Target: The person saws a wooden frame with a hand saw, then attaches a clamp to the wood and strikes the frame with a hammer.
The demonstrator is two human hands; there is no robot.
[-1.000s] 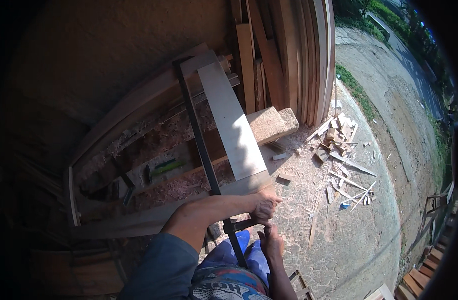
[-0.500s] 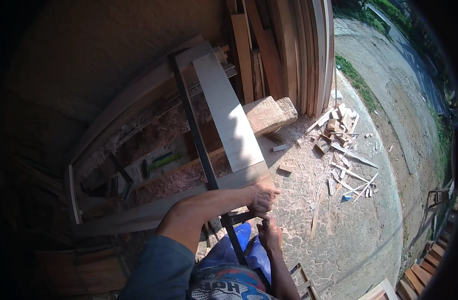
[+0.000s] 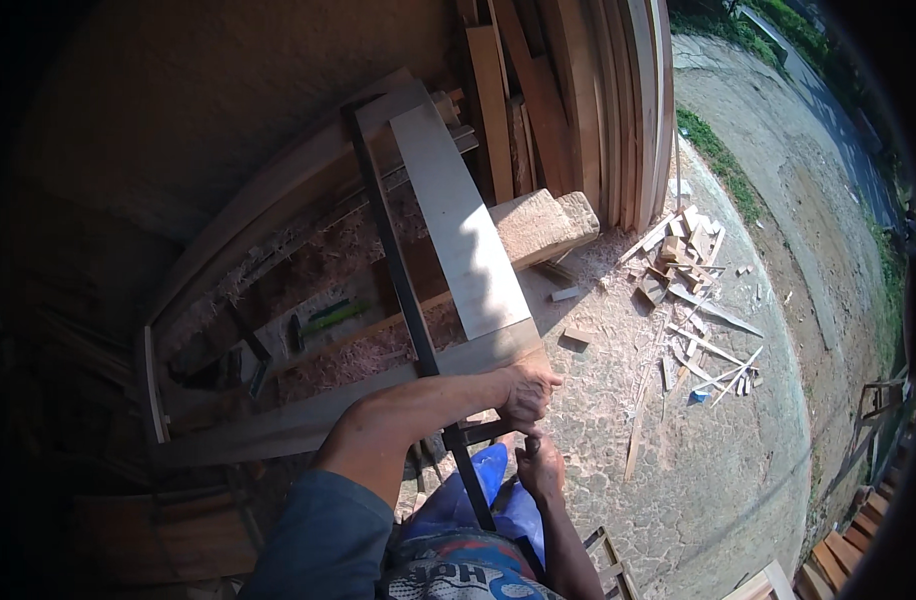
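Observation:
A long dark bar clamp spans a large wooden door or window frame, from its far side to its near rail. My left hand is closed at the frame's near right corner, where the clamp's screw end meets the wood. Its fingers curl down over the edge and partly hide the contact. Just below, my right hand wraps round the clamp handle, beside the clamp's sliding arm. The frame's wide pale end board lies partly in sunlight.
A thick block juts out under the frame's right side. Tall planks lean behind it. Wood offcuts and shavings cover the concrete at right. A green-handled tool lies among shavings inside the frame.
The view has shifted very slightly, moving the scene a little to the right. Both hands keep their places at the frame corner and the clamp handle.

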